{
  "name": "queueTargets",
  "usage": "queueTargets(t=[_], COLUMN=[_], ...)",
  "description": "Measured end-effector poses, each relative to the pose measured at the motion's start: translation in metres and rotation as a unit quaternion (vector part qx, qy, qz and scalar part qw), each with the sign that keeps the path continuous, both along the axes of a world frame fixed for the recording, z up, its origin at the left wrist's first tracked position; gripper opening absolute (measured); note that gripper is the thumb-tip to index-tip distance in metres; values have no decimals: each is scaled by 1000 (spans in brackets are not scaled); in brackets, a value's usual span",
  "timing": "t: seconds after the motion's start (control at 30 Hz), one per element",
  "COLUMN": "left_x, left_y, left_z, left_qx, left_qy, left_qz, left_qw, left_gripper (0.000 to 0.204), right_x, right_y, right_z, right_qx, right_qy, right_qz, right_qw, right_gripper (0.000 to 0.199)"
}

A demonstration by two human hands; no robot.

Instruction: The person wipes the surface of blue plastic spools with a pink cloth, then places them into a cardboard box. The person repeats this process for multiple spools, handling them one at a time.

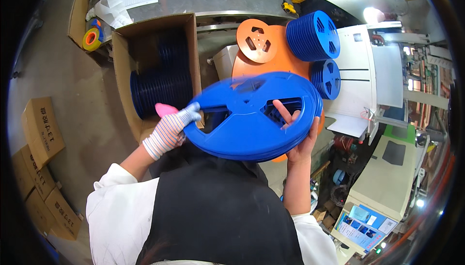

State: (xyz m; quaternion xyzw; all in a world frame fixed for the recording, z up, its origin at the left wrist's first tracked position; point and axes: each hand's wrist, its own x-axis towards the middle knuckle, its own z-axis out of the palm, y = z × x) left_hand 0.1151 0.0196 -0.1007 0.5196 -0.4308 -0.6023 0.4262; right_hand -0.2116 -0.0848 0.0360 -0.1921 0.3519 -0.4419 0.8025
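Observation:
Between my two hands is a stack of large blue plastic reels (pixel 242 134), held tilted in front of my body. My left hand (pixel 172 127), in a striped glove, grips the left rim; something pink sticks out beside it. My bare right hand (pixel 301 136) holds the right rim, with fingers showing through a cut-out of the top reel. To the left, an open cardboard box (pixel 194 57) contains rows of dark blue reels (pixel 162 90) standing on edge. Behind the held stack, an orange round surface (pixel 286 37) bears an orange reel (pixel 256 41) and two blue reel stacks (pixel 314 36).
A grey metal table (pixel 193 1) with papers and an orange-and-blue tape roll (pixel 92 38) lies at the far side. Closed cardboard boxes (pixel 43 129) are piled at the left. White machinery (pixel 356 66) and a beige machine (pixel 382 173) stand on the right.

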Motion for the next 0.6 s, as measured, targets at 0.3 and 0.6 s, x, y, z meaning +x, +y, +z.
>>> queueTargets(t=[0.3, 0.6], left_x=[21, 20], left_y=[31, 38], left_z=[7, -5], left_qx=[140, 155], left_qy=[434, 554], left_qz=[64, 39], left_qw=[888, 817], left_gripper=[24, 17], right_x=[-6, -9], right_y=[8, 10], right_z=[-10, -9], right_qx=[46, 44], right_qy=[106, 104], right_qz=[-39, -44], right_qw=[993, 993], right_gripper=[34, 33])
